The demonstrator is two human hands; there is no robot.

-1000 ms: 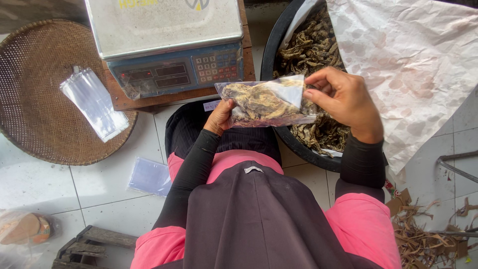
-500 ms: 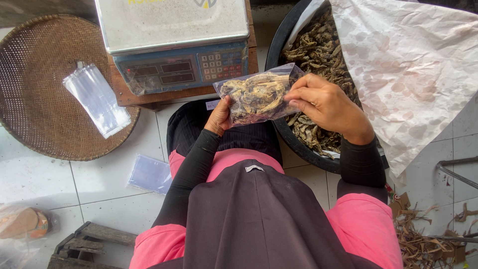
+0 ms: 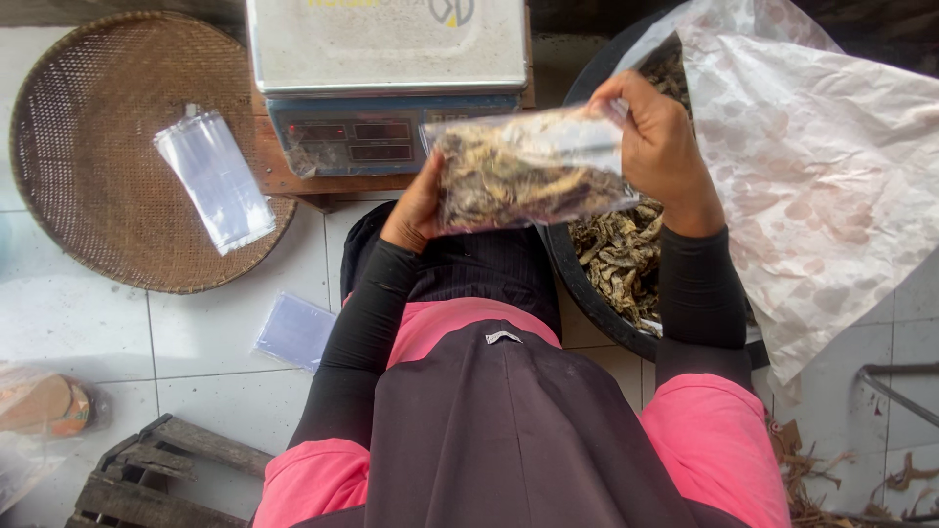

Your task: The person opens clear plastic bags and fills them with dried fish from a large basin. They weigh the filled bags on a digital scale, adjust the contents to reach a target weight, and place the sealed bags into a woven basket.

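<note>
A clear plastic bag (image 3: 528, 168) filled with dried brown pieces is held up between both hands, in front of a digital scale (image 3: 386, 83). My left hand (image 3: 416, 207) grips the bag's left end from below. My right hand (image 3: 657, 142) pinches its upper right corner. Under the bag, a black basin (image 3: 587, 293) holds more of the same dried brown pieces (image 3: 616, 259).
A round woven tray (image 3: 108, 196) at the left carries a stack of clear bags (image 3: 213, 178). Another flat clear bag (image 3: 295, 330) lies on the white floor tiles. A large crumpled plastic sheet (image 3: 831, 186) drapes over the basin's right side. A wooden pallet piece (image 3: 156, 479) sits at lower left.
Both hands have lifted the filled bag higher and toward the scale. It now covers part of the scale's front panel.
</note>
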